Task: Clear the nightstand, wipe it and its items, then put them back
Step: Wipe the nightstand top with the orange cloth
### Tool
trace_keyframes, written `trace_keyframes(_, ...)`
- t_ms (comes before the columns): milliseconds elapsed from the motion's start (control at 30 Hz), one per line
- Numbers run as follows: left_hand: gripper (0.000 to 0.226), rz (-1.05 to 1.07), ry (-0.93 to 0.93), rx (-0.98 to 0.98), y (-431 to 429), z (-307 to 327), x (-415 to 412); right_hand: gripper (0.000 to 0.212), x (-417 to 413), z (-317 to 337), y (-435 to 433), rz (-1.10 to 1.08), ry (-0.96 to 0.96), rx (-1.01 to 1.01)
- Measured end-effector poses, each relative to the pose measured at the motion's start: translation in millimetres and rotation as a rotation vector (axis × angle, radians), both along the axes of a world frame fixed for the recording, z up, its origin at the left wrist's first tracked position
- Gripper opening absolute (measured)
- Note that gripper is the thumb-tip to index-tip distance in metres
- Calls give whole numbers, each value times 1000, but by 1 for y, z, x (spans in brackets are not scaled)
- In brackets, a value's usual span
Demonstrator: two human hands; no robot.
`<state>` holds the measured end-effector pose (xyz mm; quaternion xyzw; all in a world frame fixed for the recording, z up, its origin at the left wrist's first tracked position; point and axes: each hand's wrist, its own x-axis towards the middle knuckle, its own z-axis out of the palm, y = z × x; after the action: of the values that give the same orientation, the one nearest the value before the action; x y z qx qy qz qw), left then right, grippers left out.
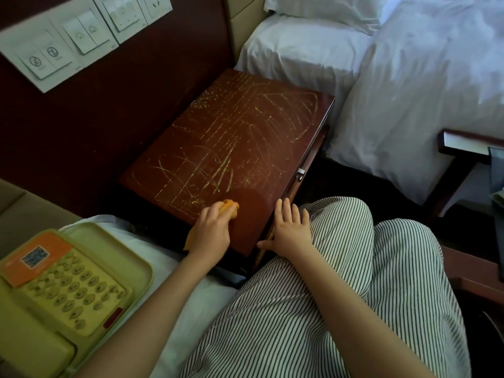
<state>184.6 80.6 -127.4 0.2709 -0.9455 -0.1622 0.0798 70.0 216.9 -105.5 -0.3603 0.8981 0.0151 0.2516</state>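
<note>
The table (245, 126), a dark red nightstand top covered in pale scratch marks, is standing bare between two beds. The left hand (211, 231) is curling around a bunched orange cloth (231, 205) and pressing it onto the table surface near the corner closest to the person. The right hand (291, 230) is lying flat with fingers spread, resting on the table's front edge beside that same corner, well along from the drawer handle (300, 174). To the left, a yellowish tray (109, 238) is sitting on the white sheet of the near bed (191, 296), and it is holding a cream telephone (68, 290) with an orange card (35, 257) lying on its upper part. The person's striped trousers (341, 282) are filling the lower right.
</note>
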Motion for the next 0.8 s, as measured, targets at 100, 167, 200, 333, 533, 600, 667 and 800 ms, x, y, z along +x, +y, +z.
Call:
trace_keyframes(100,52,171,-33,-24,10,6,-32,108,1,1,-1,-1,11,0)
trace_keyframes(167,51,197,-4,-29,22,7,-50,107,1,1,-1,-5,18,-4)
trace_keyframes(200,50,202,7,-31,28,6,-57,107,2,1,-1,-15,21,-3)
trace_keyframes(333,49,68,8,-19,48,5,-59,102,3,1,0,-71,47,30)
trace_keyframes(533,50,-140,1,-8,38,1,-1,106,0,-2,1,-48,31,16)
trace_keyframes(600,48,28,11,-56,22,-1,7,108,0,-2,1,-39,30,14)
trace_keyframes(667,47,152,8,-52,12,1,0,109,1,-2,0,-39,30,16)
trace_keyframes(800,49,261,-9,-17,13,8,-37,109,1,-1,-3,-73,23,49)
